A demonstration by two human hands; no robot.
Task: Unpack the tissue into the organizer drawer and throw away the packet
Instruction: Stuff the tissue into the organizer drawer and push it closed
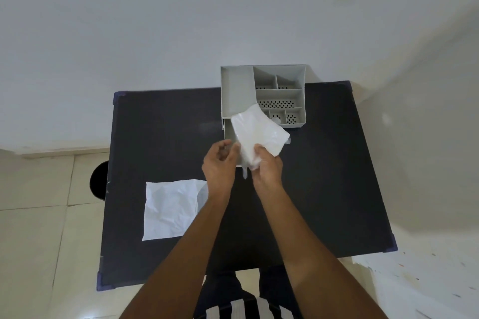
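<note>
My right hand (267, 167) grips a white tissue pack in its clear plastic packet (255, 134), held tilted above the pulled-out drawer (229, 134) of the grey organizer (237, 90). My left hand (220, 163) hovers just left of the packet's lower end, fingers curled and apart, holding nothing that I can see. The packet hides most of the drawer. The organizer stands at the far edge of the black table (160, 137) and has several compartments on its right side.
A crumpled white sheet (169, 210) lies flat on the table's near left part. A dark round bin (99, 184) stands on the floor left of the table. A white wall is behind, and a pale surface lies at lower right.
</note>
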